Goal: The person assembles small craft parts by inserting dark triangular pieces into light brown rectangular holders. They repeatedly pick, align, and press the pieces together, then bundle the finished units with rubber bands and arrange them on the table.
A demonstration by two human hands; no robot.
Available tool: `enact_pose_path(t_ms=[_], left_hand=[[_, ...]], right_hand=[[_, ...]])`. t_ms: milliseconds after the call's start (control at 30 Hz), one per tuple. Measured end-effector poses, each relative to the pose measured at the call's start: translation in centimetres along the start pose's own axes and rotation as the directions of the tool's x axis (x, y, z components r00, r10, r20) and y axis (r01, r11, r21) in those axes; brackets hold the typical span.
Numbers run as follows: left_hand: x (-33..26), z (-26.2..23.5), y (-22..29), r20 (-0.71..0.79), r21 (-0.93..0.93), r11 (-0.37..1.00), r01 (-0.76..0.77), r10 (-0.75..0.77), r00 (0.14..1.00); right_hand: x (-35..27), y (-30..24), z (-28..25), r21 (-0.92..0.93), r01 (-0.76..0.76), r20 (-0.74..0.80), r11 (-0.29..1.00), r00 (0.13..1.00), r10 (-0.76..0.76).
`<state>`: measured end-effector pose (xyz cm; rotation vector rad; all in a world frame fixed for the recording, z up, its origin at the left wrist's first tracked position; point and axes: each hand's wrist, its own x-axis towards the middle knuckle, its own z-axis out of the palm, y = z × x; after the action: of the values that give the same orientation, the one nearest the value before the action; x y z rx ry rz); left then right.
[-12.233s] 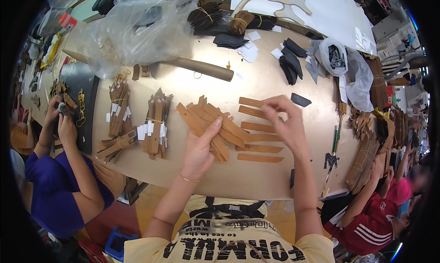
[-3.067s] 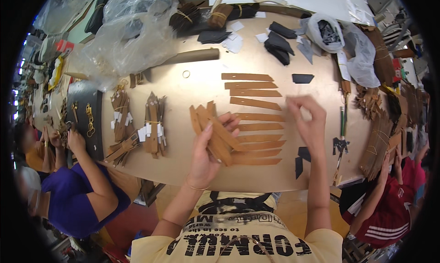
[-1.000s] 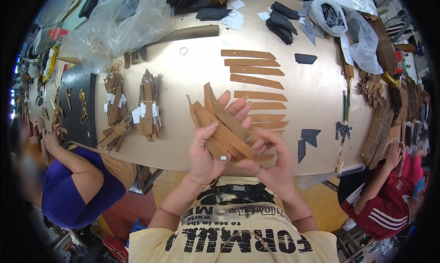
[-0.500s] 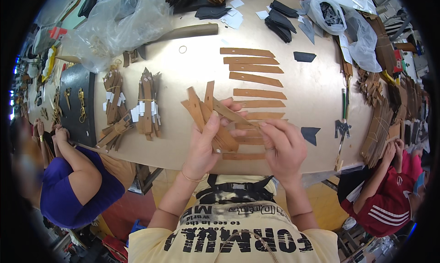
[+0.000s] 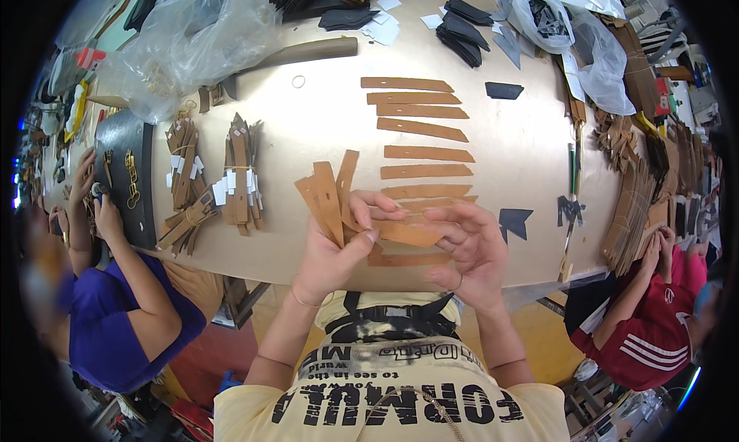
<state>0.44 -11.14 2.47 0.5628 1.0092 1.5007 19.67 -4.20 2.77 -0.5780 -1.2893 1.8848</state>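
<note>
Several brown leather strips (image 5: 326, 203) with slanted or squared ends and small slots fan upward from my left hand (image 5: 332, 249), which is closed around them. One more strip (image 5: 412, 232) lies sideways under the left thumb, its broad face turned up. Beside that strip's pointed end is my right hand (image 5: 479, 249), fingers curved and the thumb well apart from them. The fingers may touch the strip's tip. Beyond my hands, similar brown strips (image 5: 427, 152) lie spaced in a column on the table; the nearest are partly covered by my hands.
Left of my hands lie tied strip bundles (image 5: 241, 172) with white tags and a black board (image 5: 123, 180) with gold hardware. Plastic bags (image 5: 192, 49) and dark pieces (image 5: 460, 41) sit at the back. Co-workers (image 5: 138, 311) sit on both sides; a brush (image 5: 571, 211) lies right.
My right thumb and fingers have parted from their pinch on the sideways strip. That strip has turned broad side up. At left, the co-worker's hands have moved up onto the black board.
</note>
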Motion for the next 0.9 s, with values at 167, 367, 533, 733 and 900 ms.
enact_pose_path(t_ms=[167,367,533,733,900], left_hand=[[-0.7,0.3,-0.1,0.097,0.142,0.989,-0.053,0.039,0.995],[-3.5,-0.8,0.3,0.077,-0.007,0.979,0.206,-0.204,0.976],[-5.9,-0.6,-1.6,0.088,0.044,0.981,0.190,-0.194,0.977],[-6.8,0.0,-2.8,0.154,0.001,0.970,0.242,-0.240,0.959],[-7.0,-1.7,-2.1,0.046,0.084,0.968,0.235,-0.239,0.970]], right_hand=[[-1.2,-0.4,-0.3,0.047,-0.265,-0.126,0.963,0.955,0.268],[-3.4,-2.0,-2.2,-0.172,-0.434,-0.054,0.884,0.901,0.431],[-5.2,-1.6,-1.2,-0.334,-0.481,0.048,0.811,0.850,0.524],[-5.1,-1.2,-1.0,-0.496,-0.406,0.099,0.767,0.851,0.515],[-5.4,-1.6,-1.2,-0.658,-0.412,0.029,0.630,0.822,0.568]])
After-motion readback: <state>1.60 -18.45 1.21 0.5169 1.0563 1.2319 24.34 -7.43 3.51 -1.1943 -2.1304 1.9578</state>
